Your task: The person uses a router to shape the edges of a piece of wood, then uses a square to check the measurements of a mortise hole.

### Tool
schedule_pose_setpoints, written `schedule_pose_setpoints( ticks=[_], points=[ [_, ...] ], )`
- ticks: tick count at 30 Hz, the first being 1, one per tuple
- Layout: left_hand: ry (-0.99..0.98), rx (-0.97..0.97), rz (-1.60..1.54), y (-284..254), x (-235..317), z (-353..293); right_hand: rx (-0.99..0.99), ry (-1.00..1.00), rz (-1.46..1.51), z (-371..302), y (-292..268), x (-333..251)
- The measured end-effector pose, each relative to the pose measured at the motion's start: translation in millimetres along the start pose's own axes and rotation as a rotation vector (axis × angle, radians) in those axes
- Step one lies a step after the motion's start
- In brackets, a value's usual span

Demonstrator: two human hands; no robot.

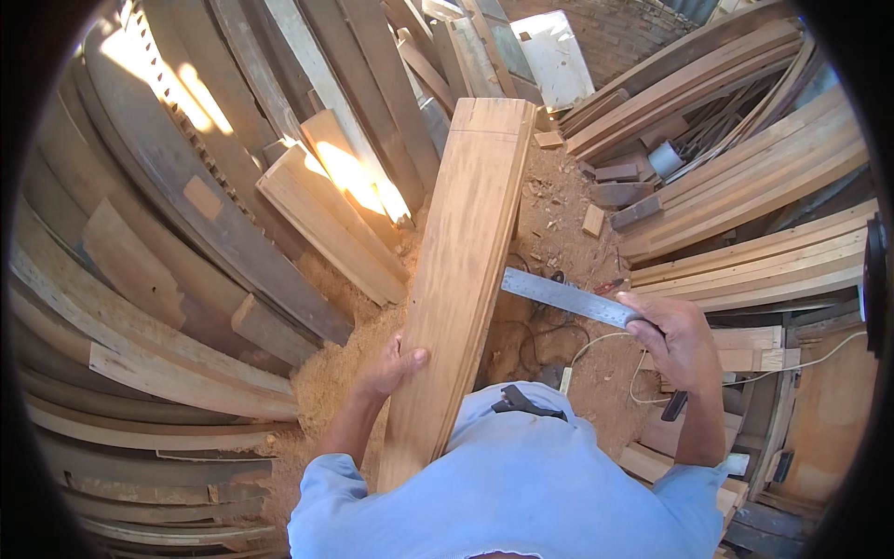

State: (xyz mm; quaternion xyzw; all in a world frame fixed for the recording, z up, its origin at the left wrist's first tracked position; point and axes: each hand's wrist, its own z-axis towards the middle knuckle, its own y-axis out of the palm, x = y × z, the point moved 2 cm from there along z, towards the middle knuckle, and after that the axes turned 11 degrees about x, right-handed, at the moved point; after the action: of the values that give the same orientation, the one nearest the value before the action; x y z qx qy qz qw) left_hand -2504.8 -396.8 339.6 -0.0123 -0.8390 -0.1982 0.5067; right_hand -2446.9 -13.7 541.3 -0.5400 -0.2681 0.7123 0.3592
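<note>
A long, light-brown wooden board stretches away from my body, with narrow stepped edges along its right side. My left hand grips its left edge near my body, the thumb lying on top and the other fingers partly hidden. In my right hand is a try square, its marked metal blade pointing left. The blade's tip is close to the board's right edge; whether it touches, I cannot tell. Most of the square's dark stock is covered by my fingers.
Tall planks lean along the left, and stacked timber fills the right. Shorter boards stand left of the work. Sawdust, offcuts and a pale cable lie on the ground at right.
</note>
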Motion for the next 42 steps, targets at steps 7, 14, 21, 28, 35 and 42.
schedule_pose_setpoints(
  ticks=[7, 14, 21, 28, 35, 42],
  points=[
    [-0.058, 0.104, -0.034, -5.8, -4.1, -9.3, -0.084, -0.018, 0.019, 7.7, 27.6, 12.0],
    [-0.094, 0.099, -0.025, -13.2, -4.6, -13.6, -0.151, 0.006, 0.072, 16.7, 52.5, 17.1],
    [-0.097, 0.13, -0.016, -13.8, -9.8, -14.2, -0.182, -0.043, -0.016, 26.9, 62.4, 14.3],
    [-0.117, 0.155, -0.046, -14.9, -14.0, -13.1, -0.242, -0.02, -0.051, 31.9, 67.0, 18.8],
    [-0.107, 0.145, -0.041, -12.1, -11.4, -10.0, -0.287, 0.047, -0.036, 35.0, 77.0, 32.2],
    [-0.291, 0.29, 0.022, -23.1, -42.4, -15.3, -0.425, 0.176, 0.051, 33.4, 98.9, 50.2]
  ],
)
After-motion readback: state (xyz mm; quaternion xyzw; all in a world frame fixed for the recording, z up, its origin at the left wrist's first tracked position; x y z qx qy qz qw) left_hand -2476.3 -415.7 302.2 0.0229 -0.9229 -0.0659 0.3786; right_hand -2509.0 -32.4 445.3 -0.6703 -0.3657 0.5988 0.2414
